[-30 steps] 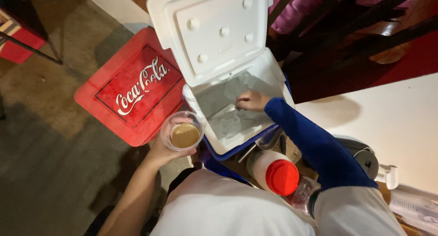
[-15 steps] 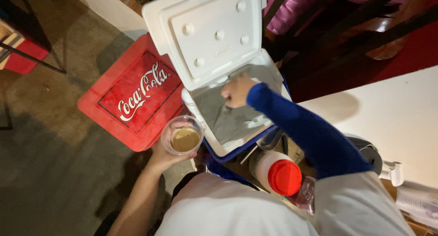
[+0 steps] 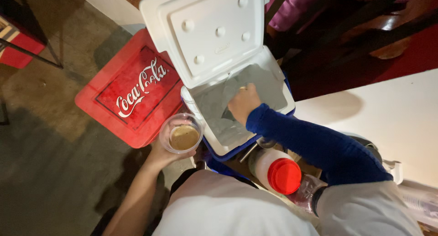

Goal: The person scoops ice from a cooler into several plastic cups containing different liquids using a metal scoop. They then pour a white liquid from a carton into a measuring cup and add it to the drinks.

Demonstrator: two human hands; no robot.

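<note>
Head view: a person's right hand [image 3: 243, 103], in a blue sleeve, reaches into an open white cooler [image 3: 278, 109], fingers curled on the ice [image 3: 219, 113] inside; whether its grip holds anything cannot be told. The left hand [image 3: 165, 155] clasps a clear plastic cup [image 3: 181, 133] of tan drink just beside the cooler's front corner. A red crate [image 3: 132, 90] lies on the floor beside the cooler; a red-capped white bottle [image 3: 278, 172] stands near its front wall.

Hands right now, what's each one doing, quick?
Left hand: closed around a clear plastic cup of brown drink.
Right hand: inside the open cooler; grip cannot be told.
</note>
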